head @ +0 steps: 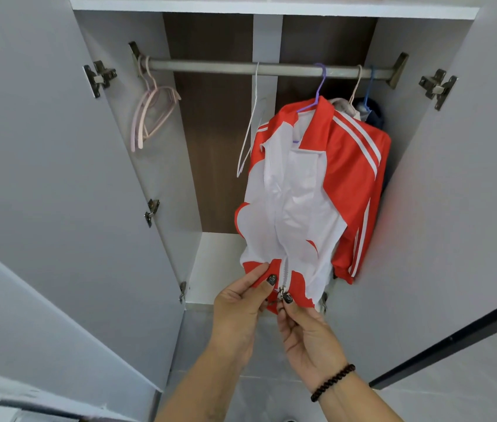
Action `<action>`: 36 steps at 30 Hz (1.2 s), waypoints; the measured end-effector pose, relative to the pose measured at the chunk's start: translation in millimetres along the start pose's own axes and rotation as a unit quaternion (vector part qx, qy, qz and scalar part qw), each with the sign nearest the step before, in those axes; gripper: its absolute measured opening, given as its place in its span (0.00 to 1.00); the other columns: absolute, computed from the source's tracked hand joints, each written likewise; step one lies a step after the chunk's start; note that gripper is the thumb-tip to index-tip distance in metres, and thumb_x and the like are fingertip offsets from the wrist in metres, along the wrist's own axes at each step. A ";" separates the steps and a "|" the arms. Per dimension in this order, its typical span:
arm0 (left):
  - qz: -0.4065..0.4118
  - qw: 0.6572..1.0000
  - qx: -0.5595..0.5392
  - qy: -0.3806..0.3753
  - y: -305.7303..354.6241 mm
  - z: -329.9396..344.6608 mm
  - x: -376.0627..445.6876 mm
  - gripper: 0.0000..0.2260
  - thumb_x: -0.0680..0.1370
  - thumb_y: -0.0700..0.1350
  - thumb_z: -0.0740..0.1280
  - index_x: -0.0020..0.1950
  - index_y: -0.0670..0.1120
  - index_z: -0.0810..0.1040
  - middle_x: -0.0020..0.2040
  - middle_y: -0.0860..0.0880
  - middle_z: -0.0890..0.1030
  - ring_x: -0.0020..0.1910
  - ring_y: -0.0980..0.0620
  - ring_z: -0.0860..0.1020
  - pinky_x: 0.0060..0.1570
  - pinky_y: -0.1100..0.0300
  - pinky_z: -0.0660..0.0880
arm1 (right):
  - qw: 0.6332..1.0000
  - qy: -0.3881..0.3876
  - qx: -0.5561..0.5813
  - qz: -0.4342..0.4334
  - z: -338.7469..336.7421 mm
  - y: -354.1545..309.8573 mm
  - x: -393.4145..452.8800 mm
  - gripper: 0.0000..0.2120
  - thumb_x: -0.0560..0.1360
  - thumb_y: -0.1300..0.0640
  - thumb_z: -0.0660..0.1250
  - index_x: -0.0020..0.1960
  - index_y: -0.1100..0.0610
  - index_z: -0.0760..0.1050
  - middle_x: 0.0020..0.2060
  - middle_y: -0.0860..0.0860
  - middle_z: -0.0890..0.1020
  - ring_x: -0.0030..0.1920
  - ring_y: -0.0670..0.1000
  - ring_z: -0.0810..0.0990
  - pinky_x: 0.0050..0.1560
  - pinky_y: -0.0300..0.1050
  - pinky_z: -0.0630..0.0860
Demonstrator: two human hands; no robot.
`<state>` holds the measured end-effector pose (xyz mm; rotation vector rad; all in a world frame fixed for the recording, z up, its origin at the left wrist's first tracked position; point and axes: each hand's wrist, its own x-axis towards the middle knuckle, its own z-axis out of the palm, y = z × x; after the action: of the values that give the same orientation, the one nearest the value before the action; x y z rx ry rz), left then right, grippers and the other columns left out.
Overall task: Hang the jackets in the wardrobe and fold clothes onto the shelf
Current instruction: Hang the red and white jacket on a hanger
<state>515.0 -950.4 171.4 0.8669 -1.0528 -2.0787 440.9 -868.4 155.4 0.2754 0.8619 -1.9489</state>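
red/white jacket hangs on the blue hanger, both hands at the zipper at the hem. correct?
Not quite. The head view shows the red and white jacket on a purple hanger; the blue hanger further right carries a dark garment. The rest stands: left hand and right hand are both at the zipper at the hem.

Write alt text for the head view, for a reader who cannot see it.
Two hands work the zipper at the hem of a red and white jacket hanging on a purple hanger in an open wardrobe: the left hand holds the hem, the right hand pinches the zipper pull. Empty pink hangers hang at the rail's left end.
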 end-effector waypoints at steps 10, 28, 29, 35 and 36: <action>0.052 0.993 0.109 -0.012 6.9 -6.2 0.7 0.12 0.75 0.33 0.70 0.53 0.47 0.85 0.48 0.50 0.86 0.49 0.54 0.84 0.44 0.69 0.78 | 0.999 0.032 0.005 -0.003 -0.3 9.1 -2.1 0.10 0.63 0.69 0.69 0.45 0.66 0.80 0.37 0.58 0.84 0.32 0.49 0.83 0.31 0.37 0.79; 0.020 0.989 0.145 -0.007 -0.6 -13.7 -5.1 0.11 0.74 0.33 0.71 0.53 0.46 0.84 0.44 0.48 0.87 0.46 0.52 0.85 0.48 0.65 0.79 | 0.997 0.076 -0.017 0.011 3.0 3.7 -7.2 0.07 0.71 0.69 0.68 0.49 0.67 0.78 0.35 0.57 0.83 0.29 0.47 0.82 0.29 0.35 0.79; 0.025 0.987 0.161 -0.009 -0.9 -13.4 -5.6 0.12 0.74 0.33 0.71 0.52 0.46 0.84 0.44 0.48 0.87 0.45 0.53 0.85 0.47 0.66 0.79 | 0.997 0.079 -0.024 0.009 2.1 1.6 -6.7 0.06 0.71 0.69 0.67 0.48 0.66 0.78 0.34 0.56 0.83 0.29 0.47 0.82 0.29 0.35 0.79; 0.052 0.969 0.241 -0.016 -0.9 -8.4 -3.7 0.13 0.74 0.33 0.71 0.49 0.51 0.85 0.35 0.54 0.85 0.35 0.61 0.83 0.39 0.72 0.75 | 0.993 0.073 -0.084 0.032 -0.8 -11.8 -2.8 0.01 0.74 0.67 0.67 0.44 0.65 0.77 0.30 0.55 0.81 0.26 0.46 0.78 0.25 0.35 0.76; 0.049 0.970 0.239 -0.015 -1.8 -7.7 -3.0 0.13 0.74 0.32 0.71 0.49 0.50 0.85 0.37 0.53 0.86 0.37 0.59 0.84 0.40 0.71 0.76 | 0.991 0.068 -0.108 0.046 -1.0 -13.1 -1.9 0.03 0.76 0.65 0.66 0.44 0.64 0.77 0.30 0.55 0.80 0.26 0.46 0.76 0.24 0.36 0.74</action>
<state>522.3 -950.5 167.1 0.9864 -1.6170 -1.7844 430.7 -862.5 161.7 0.3158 1.1208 -1.7485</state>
